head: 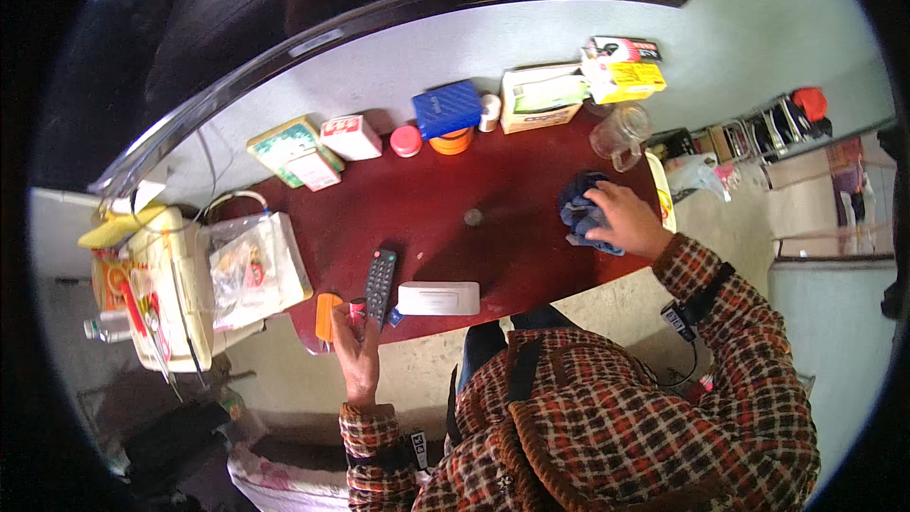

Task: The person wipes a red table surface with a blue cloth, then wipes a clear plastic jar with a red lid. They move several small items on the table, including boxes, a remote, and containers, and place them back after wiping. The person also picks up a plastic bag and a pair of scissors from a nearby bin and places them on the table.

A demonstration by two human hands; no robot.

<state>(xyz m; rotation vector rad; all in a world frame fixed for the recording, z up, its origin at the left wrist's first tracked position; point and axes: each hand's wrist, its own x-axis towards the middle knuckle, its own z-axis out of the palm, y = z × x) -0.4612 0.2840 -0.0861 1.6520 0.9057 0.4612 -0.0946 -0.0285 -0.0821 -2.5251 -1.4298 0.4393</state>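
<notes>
My right hand (625,220) grips a crumpled dark blue cloth (587,210) on the right part of the dark red table (498,171). My left hand (355,348) is at the near left edge, its thumb and fingers around a small pink or red item (357,308); the grip is partly hidden. Right beside its fingertips lies a black remote control (381,281). An orange object (327,316) lies just left of that hand, and a small blue packet (395,317) lies right of the remote. A white oblong case (439,298) rests near the front edge.
Along the wall stand a green-patterned box (288,146), a pink-lidded jar (406,141), a blue box (448,109) on an orange container, a carton (544,99) and a glass mug (620,135). At left, a clear-bagged tray (256,267) adjoins a cream container (170,284) holding scissors.
</notes>
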